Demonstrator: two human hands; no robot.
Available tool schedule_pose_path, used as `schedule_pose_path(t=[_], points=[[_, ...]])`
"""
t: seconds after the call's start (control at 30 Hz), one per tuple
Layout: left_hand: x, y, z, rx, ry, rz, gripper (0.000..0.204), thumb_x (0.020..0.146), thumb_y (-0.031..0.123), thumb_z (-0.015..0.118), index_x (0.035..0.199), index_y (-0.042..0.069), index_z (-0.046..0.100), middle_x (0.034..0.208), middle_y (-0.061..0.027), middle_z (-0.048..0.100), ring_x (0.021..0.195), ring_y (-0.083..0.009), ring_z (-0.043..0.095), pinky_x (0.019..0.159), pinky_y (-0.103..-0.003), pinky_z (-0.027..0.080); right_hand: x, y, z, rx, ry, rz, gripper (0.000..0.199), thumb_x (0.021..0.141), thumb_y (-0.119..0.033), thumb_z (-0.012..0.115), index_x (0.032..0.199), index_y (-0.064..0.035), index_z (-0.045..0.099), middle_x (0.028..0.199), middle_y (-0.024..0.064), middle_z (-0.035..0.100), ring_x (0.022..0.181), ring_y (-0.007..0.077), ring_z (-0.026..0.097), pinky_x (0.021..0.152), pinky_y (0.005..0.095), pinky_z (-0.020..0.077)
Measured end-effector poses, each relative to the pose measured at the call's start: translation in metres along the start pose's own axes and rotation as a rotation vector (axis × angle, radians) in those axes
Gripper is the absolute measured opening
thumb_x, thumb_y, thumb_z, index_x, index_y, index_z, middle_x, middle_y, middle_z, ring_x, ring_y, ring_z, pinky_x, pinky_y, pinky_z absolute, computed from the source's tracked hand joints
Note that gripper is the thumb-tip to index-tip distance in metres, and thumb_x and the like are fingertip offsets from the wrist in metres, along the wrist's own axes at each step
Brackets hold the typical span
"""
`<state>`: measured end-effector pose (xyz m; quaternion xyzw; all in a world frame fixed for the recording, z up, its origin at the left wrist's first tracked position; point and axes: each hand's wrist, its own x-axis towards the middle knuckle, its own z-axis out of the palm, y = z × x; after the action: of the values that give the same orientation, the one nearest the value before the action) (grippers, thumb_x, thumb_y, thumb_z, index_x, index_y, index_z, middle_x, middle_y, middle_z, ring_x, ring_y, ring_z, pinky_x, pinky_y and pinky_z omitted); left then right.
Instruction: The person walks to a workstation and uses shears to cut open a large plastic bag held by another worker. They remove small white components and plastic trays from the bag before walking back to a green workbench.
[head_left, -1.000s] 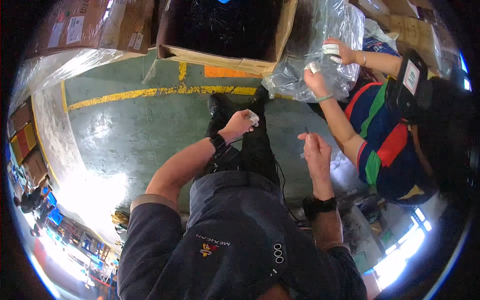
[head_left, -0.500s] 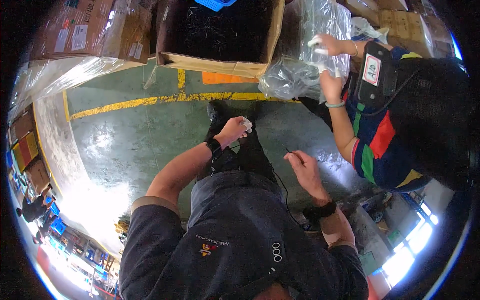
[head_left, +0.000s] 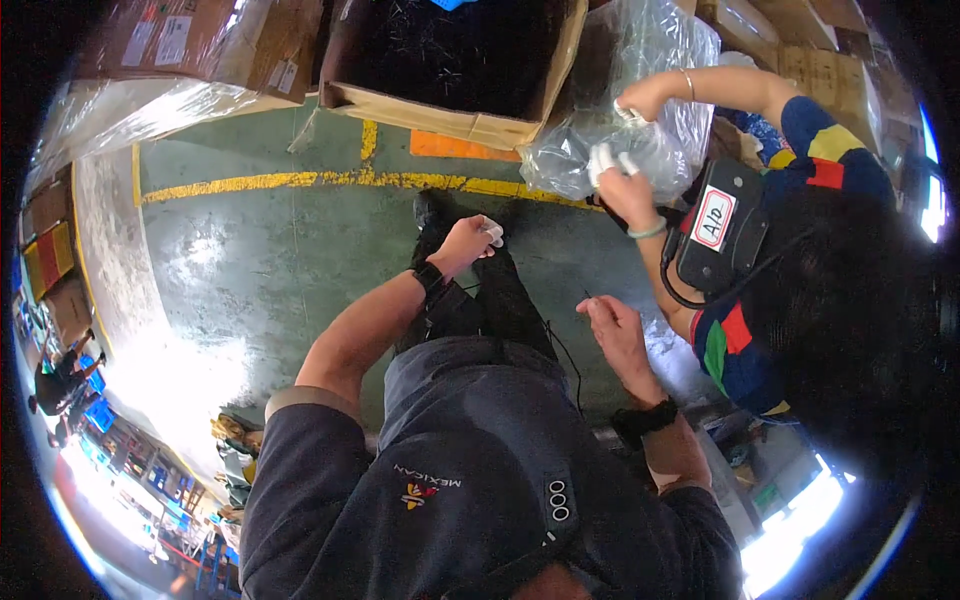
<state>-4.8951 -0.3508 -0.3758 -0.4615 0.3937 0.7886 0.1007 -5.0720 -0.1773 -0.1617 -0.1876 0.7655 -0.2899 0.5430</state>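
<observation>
My left hand (head_left: pixel 466 244) is held out in front of my body, above my dark-trousered legs, its fingers curled in. White shows at its fingertips; whether that is finger covers or a small white thing is unclear, and what lies inside the fingers is hidden. To the right, my right hand (head_left: pixel 617 338) is closed in a pinch, with a short thin dark piece (head_left: pixel 587 295) sticking up past the thumb and forefinger. The piece is too small to name. Both hands are in the air, apart from each other.
Ahead stands an open cardboard box (head_left: pixel 440 118) with a dark inside and thin pieces in it. At right a co-worker with white-covered fingertips handles a clear plastic bag (head_left: pixel 570 165). Film-wrapped cartons (head_left: pixel 215 45) are at far left. Yellow lines (head_left: pixel 250 187) cross the green floor.
The co-worker has leaned in closer, and their hands have shifted left over the plastic bag. My two hands stay nearly where they were, with the view slightly shifted.
</observation>
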Motion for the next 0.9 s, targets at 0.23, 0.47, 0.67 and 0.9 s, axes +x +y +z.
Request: schedule_pose_path(t=[0.23,0.47,0.67,0.9], points=[[0.000,-0.016,-0.006,-0.105,0.037,-0.013,0.016,0.091,0.018,0.059,0.095,0.003,0.061,0.083,-0.0044,0.067,0.063,-0.0086,0.057,0.058,-0.023,0.048,-0.001,-0.002,0.011,-0.014,-0.035,0.043,0.030,0.097,-0.029,0.052,0.093,-0.0017,0.063,0.059,-0.0096,0.036,0.052,0.0008,0.034,0.047,0.0195,0.0247],[-0.008,-0.020,-0.018,-0.063,0.070,0.002,0.017,0.092,0.019,0.058,0.095,0.002,0.060,0.083,-0.0049,0.067,0.061,-0.0089,0.057,0.058,-0.023,0.048,-0.002,-0.004,0.023,-0.024,-0.035,0.042,0.031,0.097,-0.031,0.052,0.093,-0.0017,0.063,0.059,-0.0092,0.036,0.051,0.0008,0.033,0.047,0.0194,0.0247],[-0.013,-0.015,-0.022,-0.089,0.058,-0.003,0.018,0.092,0.019,0.058,0.094,0.002,0.060,0.081,-0.0051,0.066,0.061,-0.0096,0.058,0.059,-0.024,0.048,-0.002,-0.012,0.033,0.026,-0.022,0.056,0.033,0.097,-0.032,0.052,0.093,-0.0018,0.063,0.059,-0.0094,0.035,0.051,0.0006,0.031,0.046,0.0198,0.0236],[-0.011,-0.023,-0.029,-0.069,0.025,-0.015,0.018,0.094,0.023,0.057,0.096,0.005,0.059,0.085,-0.0031,0.066,0.065,-0.0082,0.056,0.062,-0.024,0.046,0.009,-0.002,0.039,0.049,0.005,0.048,0.032,0.096,-0.033,0.054,0.091,-0.0033,0.066,0.061,-0.0088,0.040,0.056,0.0013,0.036,0.049,0.0214,0.0272]])
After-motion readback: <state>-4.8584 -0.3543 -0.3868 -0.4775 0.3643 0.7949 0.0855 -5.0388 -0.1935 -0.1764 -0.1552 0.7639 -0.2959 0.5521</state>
